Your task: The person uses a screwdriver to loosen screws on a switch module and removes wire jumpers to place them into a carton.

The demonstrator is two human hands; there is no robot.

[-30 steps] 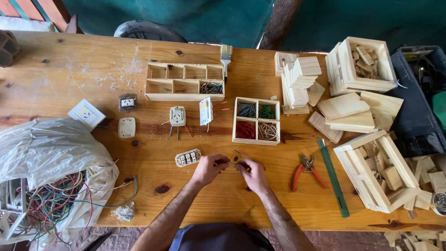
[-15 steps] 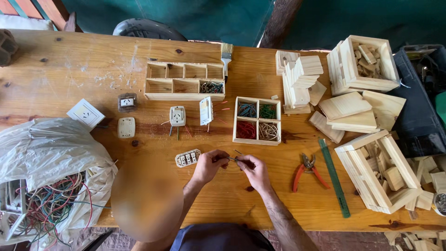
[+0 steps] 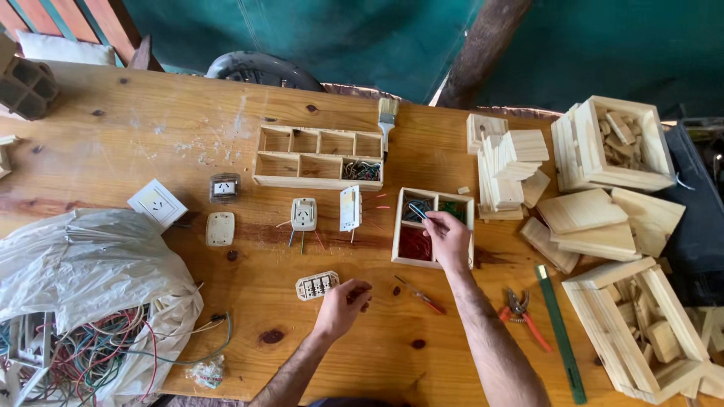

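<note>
My right hand [image 3: 446, 240] reaches over a small four-compartment wooden box [image 3: 397, 226] that holds sorted wire pieces: red, green and dark ones. Its fingertips pinch a short blue wire piece [image 3: 417, 212] above the box's far-left compartment. My left hand [image 3: 343, 305] rests on the wooden table nearer to me with its fingers curled in; nothing shows in it. A white triple socket module [image 3: 317, 285] lies just to its left. A thin red-handled tool [image 3: 422, 295] lies on the table between my two forearms.
Behind stand a long eight-compartment wooden tray [image 3: 319, 157], a paintbrush [image 3: 388, 117] and two white sockets [image 3: 304, 215]. A plastic bag of tangled wires [image 3: 83, 301] fills the near left. Red pliers [image 3: 520, 313], a green ruler [image 3: 562, 332], wooden crates [image 3: 641, 324] and stacked wood pieces [image 3: 513, 166] crowd the right.
My hands were together, working a small wire piece. They have parted: the right hand has reached forward over the small box with a blue piece, and the left stays back on the table.
</note>
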